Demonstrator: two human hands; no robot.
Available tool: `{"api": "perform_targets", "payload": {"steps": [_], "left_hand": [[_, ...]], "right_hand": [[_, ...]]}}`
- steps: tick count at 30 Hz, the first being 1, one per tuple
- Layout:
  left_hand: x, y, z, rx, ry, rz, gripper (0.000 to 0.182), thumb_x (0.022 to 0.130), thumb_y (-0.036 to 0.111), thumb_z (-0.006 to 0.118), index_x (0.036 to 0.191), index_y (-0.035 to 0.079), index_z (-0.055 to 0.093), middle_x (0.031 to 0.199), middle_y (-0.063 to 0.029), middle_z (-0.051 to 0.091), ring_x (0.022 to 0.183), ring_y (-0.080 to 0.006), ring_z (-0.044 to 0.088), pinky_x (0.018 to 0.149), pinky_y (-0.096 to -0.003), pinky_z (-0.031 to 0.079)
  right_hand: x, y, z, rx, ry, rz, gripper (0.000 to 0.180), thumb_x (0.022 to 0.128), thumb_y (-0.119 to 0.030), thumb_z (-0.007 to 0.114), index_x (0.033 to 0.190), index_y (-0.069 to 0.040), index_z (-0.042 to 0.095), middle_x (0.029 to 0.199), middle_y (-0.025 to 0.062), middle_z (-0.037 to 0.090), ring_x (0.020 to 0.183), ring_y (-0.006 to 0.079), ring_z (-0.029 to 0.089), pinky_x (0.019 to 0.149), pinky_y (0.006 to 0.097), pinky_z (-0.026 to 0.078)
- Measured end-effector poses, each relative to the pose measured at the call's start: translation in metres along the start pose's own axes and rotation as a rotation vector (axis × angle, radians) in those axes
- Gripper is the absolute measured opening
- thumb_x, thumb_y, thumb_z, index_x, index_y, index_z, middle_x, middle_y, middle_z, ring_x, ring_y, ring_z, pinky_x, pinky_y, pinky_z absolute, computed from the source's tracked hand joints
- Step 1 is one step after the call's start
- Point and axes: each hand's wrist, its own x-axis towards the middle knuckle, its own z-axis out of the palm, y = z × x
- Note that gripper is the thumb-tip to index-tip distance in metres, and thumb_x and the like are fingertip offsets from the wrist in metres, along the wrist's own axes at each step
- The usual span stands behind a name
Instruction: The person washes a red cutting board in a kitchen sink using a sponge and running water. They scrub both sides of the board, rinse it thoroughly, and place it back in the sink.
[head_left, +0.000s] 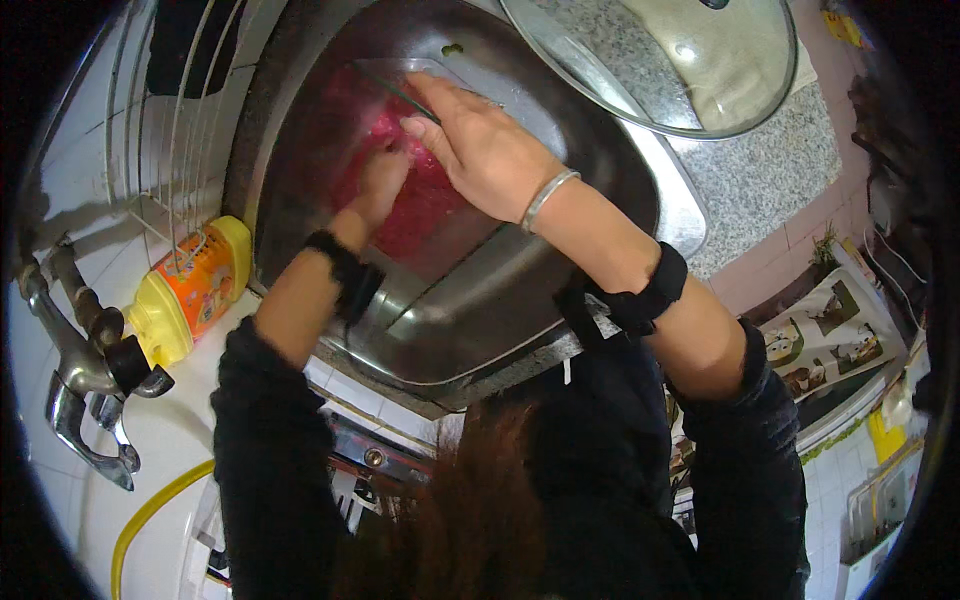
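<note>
A clear rectangular container or tray (442, 67) lies tilted in the stainless steel sink (480, 330), with wet, deep pink-red contents (420, 217) in or under it; what they are is blurred. My left hand (384, 180) is down at the red contents, its fingers curled and partly hidden, so its hold is unclear. My right hand (480, 142), with a silver bangle (547, 199) at the wrist, rests over the container's dark edge, thumb on one side and fingers on the other. A small green scrap (452, 50) lies in the sink above the hands.
A glass lid (660, 67) overhangs the sink's upper right, near a granite counter (757, 172). A yellow and orange plastic bottle (199, 285) stands at the left under a white wire rack (161, 150). A metal faucet (82, 367) and a yellow hose (154, 510) are at the far left.
</note>
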Motion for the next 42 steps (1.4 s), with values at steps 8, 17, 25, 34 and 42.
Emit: {"api": "perform_targets", "payload": {"steps": [8,17,25,34,42], "left_hand": [[-0.013,0.069,0.016,-0.144,-0.108,0.001,0.064,0.100,0.048,0.029,0.147,0.005,0.025,0.152,-0.0072,0.027,0.139,-0.0197,0.024,0.113,-0.0305,0.015],[-0.118,0.075,0.002,-0.446,-0.472,-0.027,0.063,0.100,0.047,0.028,0.148,0.005,0.024,0.153,-0.0071,0.025,0.140,-0.0196,0.022,0.114,-0.0305,0.014],[-0.138,-0.044,-0.022,0.017,-0.705,-0.210,0.057,0.100,0.038,0.027,0.146,0.004,0.026,0.152,-0.0114,0.026,0.141,-0.0232,0.021,0.115,-0.0399,0.015],[-0.102,-0.056,-0.065,1.370,-0.590,0.228,0.055,0.095,0.036,0.031,0.144,0.010,0.034,0.151,-0.0144,0.028,0.140,-0.0290,0.024,0.114,-0.0422,0.018],[-0.130,-0.080,-0.094,1.355,-0.350,0.114,0.060,0.096,0.036,0.036,0.144,0.002,0.029,0.153,-0.0175,0.021,0.141,-0.0276,0.021,0.115,-0.0424,0.016]], "right_hand": [[0.000,0.007,0.002,-0.022,-0.013,-0.008,0.048,0.095,-0.033,0.048,0.131,-0.002,0.042,0.123,0.0261,0.052,0.107,0.0413,0.056,0.092,0.0441,0.046],[0.001,0.007,0.003,-0.031,0.019,-0.021,0.048,0.095,-0.033,0.048,0.130,-0.002,0.043,0.122,0.0254,0.053,0.106,0.0410,0.056,0.092,0.0443,0.046],[-0.002,0.006,0.003,-0.029,0.033,-0.002,0.048,0.095,-0.036,0.048,0.130,-0.004,0.043,0.119,0.0238,0.055,0.106,0.0406,0.056,0.090,0.0456,0.047],[-0.003,0.002,0.000,-0.030,-0.045,0.089,0.044,0.095,-0.032,0.049,0.129,-0.005,0.045,0.123,0.0203,0.054,0.108,0.0382,0.054,0.091,0.0431,0.045],[-0.004,-0.001,0.000,-0.120,-0.003,0.079,0.044,0.096,-0.035,0.047,0.131,-0.009,0.044,0.117,0.0182,0.057,0.104,0.0375,0.057,0.087,0.0434,0.048]]}}
